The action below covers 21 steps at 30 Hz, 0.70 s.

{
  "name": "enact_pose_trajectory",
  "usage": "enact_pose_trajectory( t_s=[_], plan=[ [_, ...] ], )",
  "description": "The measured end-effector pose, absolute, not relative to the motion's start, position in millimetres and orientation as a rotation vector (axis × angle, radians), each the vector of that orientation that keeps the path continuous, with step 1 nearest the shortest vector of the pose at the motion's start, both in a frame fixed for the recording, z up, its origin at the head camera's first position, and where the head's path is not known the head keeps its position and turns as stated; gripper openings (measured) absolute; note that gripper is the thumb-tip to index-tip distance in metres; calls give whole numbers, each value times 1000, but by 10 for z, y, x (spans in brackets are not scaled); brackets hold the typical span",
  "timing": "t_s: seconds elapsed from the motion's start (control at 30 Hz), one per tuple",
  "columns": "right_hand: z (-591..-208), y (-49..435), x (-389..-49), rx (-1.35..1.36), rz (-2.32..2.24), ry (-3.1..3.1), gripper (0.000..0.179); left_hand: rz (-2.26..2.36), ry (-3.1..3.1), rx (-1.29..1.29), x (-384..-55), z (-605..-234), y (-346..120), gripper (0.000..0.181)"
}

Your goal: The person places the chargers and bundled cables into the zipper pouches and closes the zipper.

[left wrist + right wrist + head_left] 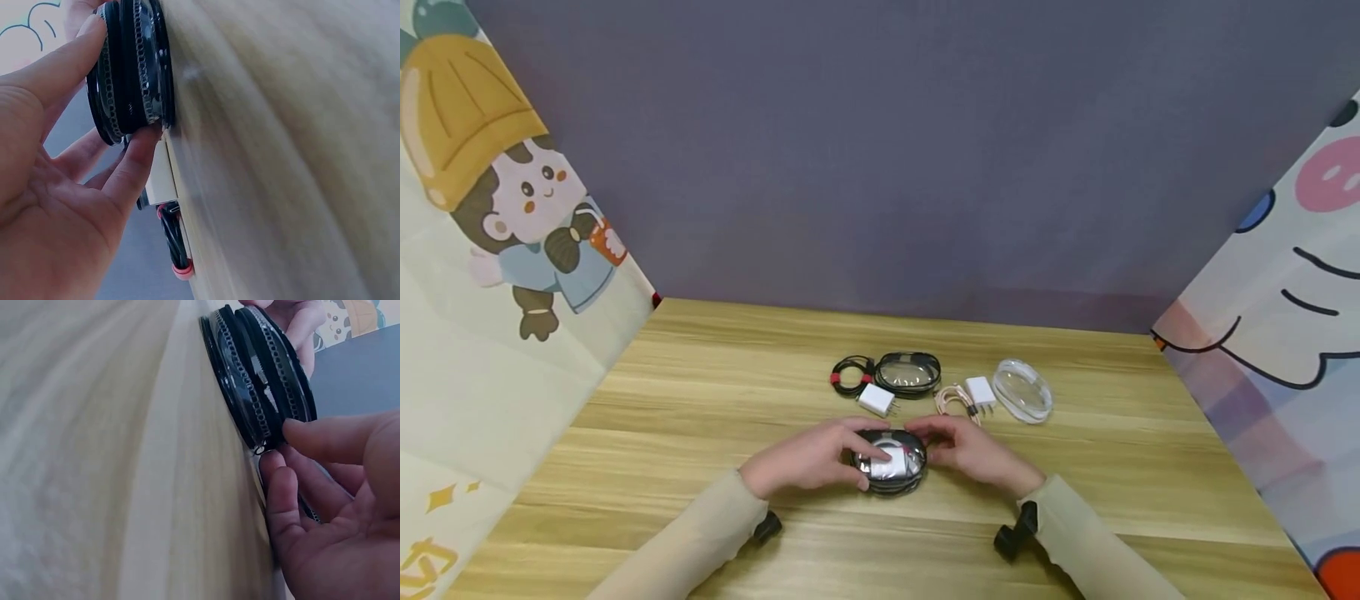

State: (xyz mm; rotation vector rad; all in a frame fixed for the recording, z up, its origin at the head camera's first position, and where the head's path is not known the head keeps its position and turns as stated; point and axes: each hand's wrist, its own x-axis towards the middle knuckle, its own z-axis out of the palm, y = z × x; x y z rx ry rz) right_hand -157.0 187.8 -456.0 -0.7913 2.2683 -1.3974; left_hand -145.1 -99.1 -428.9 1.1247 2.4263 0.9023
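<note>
A clear oval zip case (898, 485) with black trim lies on the wooden table between both hands. Through its top show a white charger plug (889, 463) and a patch of red. My left hand (816, 454) grips the case's left end, thumb on the near side and fingers over the top and far side. At the right end, my right hand (966, 450) pinches the case between thumb and fingers. In the right wrist view, two rows of zip teeth (281, 369) stand apart, with something pale in the gap. A small metal ring (260, 450) sits by the right fingertips.
Behind the hands lie a black coiled cable (851, 393) with red ties, another black-trimmed clear case (907, 394), and a white plug (877, 400). Farther right are a beige cable (951, 394), a second white plug (980, 390) and a white-trimmed clear case (1033, 414). A grey backdrop (910, 167) stands behind.
</note>
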Motion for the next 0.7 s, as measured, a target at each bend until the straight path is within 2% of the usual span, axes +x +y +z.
enact_pose_trajectory(
  t_s=[0.33, 0.7],
  plan=[
    [-4591, 1914, -1634, -787, -1306, 2319, 38, 900, 2417, 1111, -1451, -4284, -991, 44],
    [-4585, 1792, -1657, -858, -1070, 2626, 18, 867, 2443, 1128, -1467, -4285, -976, 47]
  ],
)
